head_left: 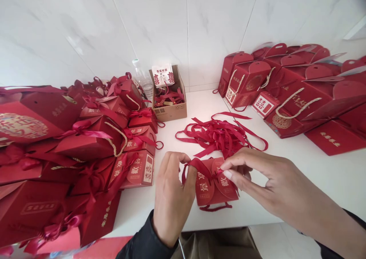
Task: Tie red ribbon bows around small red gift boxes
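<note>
A small red gift box (pixel 208 196) with gold characters lies near the table's front edge, a dark red cord handle at its near side. A red ribbon (pixel 200 165) crosses its top, gathered at the middle. At the box's left, my left hand (pixel 175 194) pinches one part of the ribbon between thumb and fingers. From the right, my right hand (pixel 263 179) grips another part between thumb and index finger, just above the box. Behind the box lies a loose heap of red ribbons (pixel 217 135).
Red boxes with bows (pixel 94 137) are piled at the left. Larger red boxes with rope handles (pixel 300 95) stand at the right. Against the tiled wall is an open cardboard box (pixel 171 113) holding ribbons and a card, beside a clear plastic bottle (pixel 145 83).
</note>
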`<action>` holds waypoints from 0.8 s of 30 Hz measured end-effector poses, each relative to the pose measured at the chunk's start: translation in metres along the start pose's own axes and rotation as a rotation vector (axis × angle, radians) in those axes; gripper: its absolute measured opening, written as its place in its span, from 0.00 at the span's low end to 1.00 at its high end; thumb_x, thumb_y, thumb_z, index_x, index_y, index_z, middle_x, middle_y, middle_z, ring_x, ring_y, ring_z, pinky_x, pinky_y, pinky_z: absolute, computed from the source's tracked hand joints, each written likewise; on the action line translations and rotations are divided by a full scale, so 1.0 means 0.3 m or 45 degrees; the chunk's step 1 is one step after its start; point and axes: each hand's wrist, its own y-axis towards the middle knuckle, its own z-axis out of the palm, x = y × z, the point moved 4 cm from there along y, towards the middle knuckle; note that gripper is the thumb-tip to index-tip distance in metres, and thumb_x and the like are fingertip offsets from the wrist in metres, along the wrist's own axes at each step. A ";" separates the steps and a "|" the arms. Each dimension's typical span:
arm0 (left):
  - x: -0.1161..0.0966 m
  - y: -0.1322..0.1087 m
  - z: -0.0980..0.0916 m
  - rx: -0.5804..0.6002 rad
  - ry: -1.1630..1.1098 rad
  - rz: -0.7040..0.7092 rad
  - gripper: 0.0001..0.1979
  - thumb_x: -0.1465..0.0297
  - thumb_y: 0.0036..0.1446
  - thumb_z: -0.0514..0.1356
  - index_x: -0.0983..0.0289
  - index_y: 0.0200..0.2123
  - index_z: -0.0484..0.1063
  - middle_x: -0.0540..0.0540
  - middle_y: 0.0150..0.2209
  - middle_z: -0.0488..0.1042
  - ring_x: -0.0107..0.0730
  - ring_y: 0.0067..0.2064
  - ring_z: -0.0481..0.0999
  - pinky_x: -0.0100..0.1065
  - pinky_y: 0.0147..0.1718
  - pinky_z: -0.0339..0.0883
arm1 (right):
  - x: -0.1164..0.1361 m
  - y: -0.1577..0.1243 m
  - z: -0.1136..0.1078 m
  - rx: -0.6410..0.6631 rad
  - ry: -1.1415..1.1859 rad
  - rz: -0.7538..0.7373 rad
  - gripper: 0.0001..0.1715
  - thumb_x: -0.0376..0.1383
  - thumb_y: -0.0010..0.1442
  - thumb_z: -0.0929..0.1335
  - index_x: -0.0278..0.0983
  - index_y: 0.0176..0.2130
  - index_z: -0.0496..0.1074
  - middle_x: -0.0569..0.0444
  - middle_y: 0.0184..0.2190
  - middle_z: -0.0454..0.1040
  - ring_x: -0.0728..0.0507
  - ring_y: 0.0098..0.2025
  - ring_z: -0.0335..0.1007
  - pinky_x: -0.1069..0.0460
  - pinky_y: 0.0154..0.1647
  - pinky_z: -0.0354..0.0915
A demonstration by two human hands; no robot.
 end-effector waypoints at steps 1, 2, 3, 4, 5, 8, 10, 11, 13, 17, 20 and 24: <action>0.003 -0.001 0.006 0.038 -0.099 -0.071 0.05 0.76 0.62 0.61 0.59 0.39 0.72 0.50 0.34 0.75 0.33 0.35 0.74 0.33 0.36 0.64 | 0.004 0.005 0.006 0.007 0.017 0.015 0.06 0.36 0.69 0.68 0.45 0.39 0.77 0.59 0.36 0.82 0.47 0.33 0.78 0.54 0.32 0.72; 0.003 -0.001 0.014 0.086 -0.199 -0.140 0.05 0.74 0.64 0.60 0.58 0.41 0.73 0.50 0.34 0.76 0.32 0.34 0.74 0.33 0.35 0.65 | 0.007 0.010 0.013 0.008 0.035 0.026 0.06 0.36 0.69 0.69 0.45 0.39 0.77 0.59 0.35 0.82 0.47 0.31 0.78 0.54 0.30 0.72; 0.002 -0.002 0.023 0.139 -0.290 -0.201 0.05 0.72 0.65 0.60 0.58 0.42 0.74 0.50 0.35 0.78 0.32 0.34 0.75 0.32 0.35 0.66 | 0.010 0.014 0.022 0.012 0.049 0.036 0.06 0.37 0.69 0.69 0.45 0.41 0.77 0.59 0.34 0.82 0.47 0.30 0.77 0.54 0.29 0.72; -0.002 -0.003 0.032 0.188 -0.368 -0.249 0.05 0.71 0.66 0.60 0.58 0.44 0.75 0.51 0.36 0.79 0.32 0.35 0.76 0.32 0.35 0.67 | 0.013 0.019 0.033 0.019 0.061 0.037 0.06 0.37 0.68 0.69 0.45 0.43 0.78 0.58 0.34 0.82 0.47 0.30 0.77 0.54 0.29 0.72; -0.008 -0.004 0.039 0.228 -0.435 -0.283 0.05 0.70 0.66 0.60 0.59 0.44 0.76 0.52 0.37 0.80 0.32 0.35 0.77 0.32 0.35 0.67 | 0.016 0.023 0.045 0.026 0.071 0.028 0.08 0.36 0.68 0.69 0.44 0.47 0.78 0.58 0.35 0.82 0.47 0.30 0.78 0.54 0.30 0.73; -0.023 -0.004 0.053 0.305 -0.609 -0.341 0.04 0.69 0.65 0.61 0.60 0.42 0.76 0.53 0.38 0.81 0.33 0.36 0.78 0.33 0.38 0.69 | 0.025 0.034 0.072 0.013 0.112 -0.032 0.11 0.35 0.69 0.68 0.42 0.51 0.77 0.55 0.40 0.82 0.46 0.39 0.80 0.53 0.41 0.75; -0.026 -0.007 0.053 0.325 -0.677 -0.355 0.07 0.69 0.65 0.62 0.59 0.46 0.75 0.54 0.41 0.81 0.36 0.40 0.79 0.34 0.41 0.70 | 0.025 0.040 0.079 -0.007 0.150 -0.049 0.08 0.35 0.71 0.67 0.42 0.46 0.77 0.55 0.42 0.82 0.46 0.42 0.81 0.52 0.45 0.74; -0.026 -0.009 0.050 0.334 -0.686 -0.355 0.10 0.69 0.65 0.61 0.59 0.49 0.74 0.55 0.43 0.81 0.37 0.43 0.79 0.35 0.43 0.70 | 0.023 0.043 0.079 -0.017 0.161 -0.045 0.07 0.35 0.71 0.67 0.42 0.44 0.76 0.55 0.41 0.82 0.46 0.43 0.81 0.52 0.45 0.74; -0.025 -0.012 0.043 0.351 -0.661 -0.337 0.16 0.68 0.65 0.61 0.58 0.55 0.74 0.57 0.48 0.80 0.41 0.50 0.78 0.38 0.49 0.68 | 0.017 0.046 0.076 -0.020 0.165 -0.019 0.07 0.35 0.71 0.67 0.42 0.42 0.76 0.55 0.39 0.82 0.46 0.41 0.80 0.52 0.42 0.74; -0.036 -0.012 0.049 0.455 -0.479 -0.187 0.14 0.64 0.67 0.62 0.56 0.54 0.79 0.56 0.46 0.80 0.42 0.48 0.74 0.39 0.49 0.65 | 0.005 0.046 0.065 -0.009 0.169 0.041 0.07 0.35 0.70 0.66 0.42 0.41 0.75 0.56 0.39 0.82 0.46 0.41 0.81 0.52 0.38 0.74; -0.037 -0.008 0.069 0.463 -0.456 -0.176 0.10 0.63 0.69 0.60 0.57 0.41 0.82 0.54 0.37 0.79 0.39 0.41 0.72 0.38 0.43 0.63 | -0.004 0.042 0.050 -0.036 0.148 0.065 0.08 0.36 0.70 0.67 0.43 0.46 0.76 0.57 0.41 0.83 0.46 0.41 0.81 0.52 0.40 0.74; -0.021 -0.011 0.087 0.395 -0.607 -0.332 0.14 0.62 0.70 0.58 0.59 0.39 0.81 0.53 0.34 0.76 0.38 0.40 0.72 0.38 0.43 0.64 | -0.023 0.028 0.026 -0.066 0.095 0.066 0.08 0.39 0.71 0.67 0.45 0.45 0.77 0.58 0.41 0.83 0.46 0.41 0.81 0.51 0.43 0.75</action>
